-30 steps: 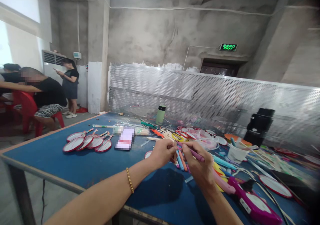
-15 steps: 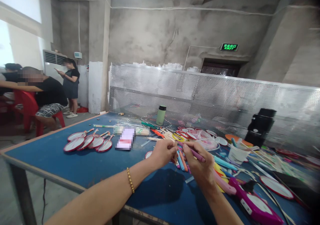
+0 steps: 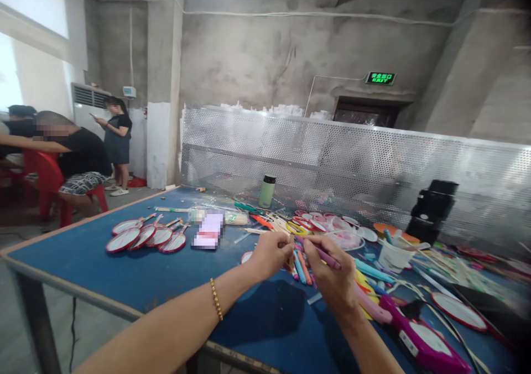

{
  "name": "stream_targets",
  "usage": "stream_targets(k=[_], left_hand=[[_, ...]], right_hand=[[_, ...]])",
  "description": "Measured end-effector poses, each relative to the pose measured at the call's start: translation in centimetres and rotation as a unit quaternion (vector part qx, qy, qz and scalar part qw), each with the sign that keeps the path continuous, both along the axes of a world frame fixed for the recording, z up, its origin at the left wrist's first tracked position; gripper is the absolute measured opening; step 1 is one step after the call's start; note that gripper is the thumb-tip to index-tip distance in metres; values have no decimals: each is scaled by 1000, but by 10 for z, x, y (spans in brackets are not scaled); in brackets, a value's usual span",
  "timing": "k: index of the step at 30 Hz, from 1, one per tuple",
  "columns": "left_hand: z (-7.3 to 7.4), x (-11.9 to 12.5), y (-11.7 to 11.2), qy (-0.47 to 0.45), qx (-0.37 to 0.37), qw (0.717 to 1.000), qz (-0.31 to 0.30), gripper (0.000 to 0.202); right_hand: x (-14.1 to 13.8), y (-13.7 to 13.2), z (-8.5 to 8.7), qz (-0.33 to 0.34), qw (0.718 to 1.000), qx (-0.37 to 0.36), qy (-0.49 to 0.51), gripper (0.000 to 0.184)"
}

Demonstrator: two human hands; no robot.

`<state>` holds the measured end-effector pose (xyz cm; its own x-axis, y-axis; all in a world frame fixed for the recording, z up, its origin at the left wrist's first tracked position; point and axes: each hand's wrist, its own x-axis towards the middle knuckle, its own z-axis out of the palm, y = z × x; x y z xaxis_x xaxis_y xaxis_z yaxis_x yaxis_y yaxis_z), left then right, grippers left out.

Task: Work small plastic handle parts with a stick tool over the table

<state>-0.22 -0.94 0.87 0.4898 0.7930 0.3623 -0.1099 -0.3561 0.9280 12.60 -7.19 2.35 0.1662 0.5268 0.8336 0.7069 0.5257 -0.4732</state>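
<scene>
Purple device (image 3: 431, 338): resting at near right, pink handle angled toward the right wrist, perhaps for easy reach.
Right hand (image 3: 334, 275): closed around a purple stick (image 3: 329, 258) in a pen-like grip, likely for fine control of the tip.
Left hand (image 3: 269, 256): drawn into a fingertip pinch, probably for steadying something small; too hidden to tell whether gripping anything.
Stick's place: slanted above the blue table (image 3: 83, 263), forward end just beside the left fingertips.
Blue and orange sticks (image 3: 305, 266): lying between and below the hands.
White cup (image 3: 394, 258): standing right of the right hand, slender pieces leaning inside, apparently against scattering.
Red-rimmed discs (image 3: 122, 240): overlapped at left, well apart from the clutter, perhaps for separate keeping.
Phone (image 3: 208, 231): face up, lit, seemingly for a glance.
Green bottle (image 3: 267, 194): upright toward the far edge, likely clear of elbows.
Perforated screen (image 3: 249, 133): standing beyond, possibly as a divider.
</scene>
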Motion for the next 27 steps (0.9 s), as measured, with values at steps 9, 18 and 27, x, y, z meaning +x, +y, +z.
stream_targets(k=[9,18,27], left_hand=[[-2,1,1,-3,1,1000,-3,21],[-3,1,3,0,16,1000,1,21],[-5,2,4,-9,13,1000,-6,23]], right_hand=[[-2,-2,1,-7,1000,3,-14,21],[-3,-2,0,-12,1000,3,-20,20],[-3,-1,-1,-2,1000,-9,-15,19]])
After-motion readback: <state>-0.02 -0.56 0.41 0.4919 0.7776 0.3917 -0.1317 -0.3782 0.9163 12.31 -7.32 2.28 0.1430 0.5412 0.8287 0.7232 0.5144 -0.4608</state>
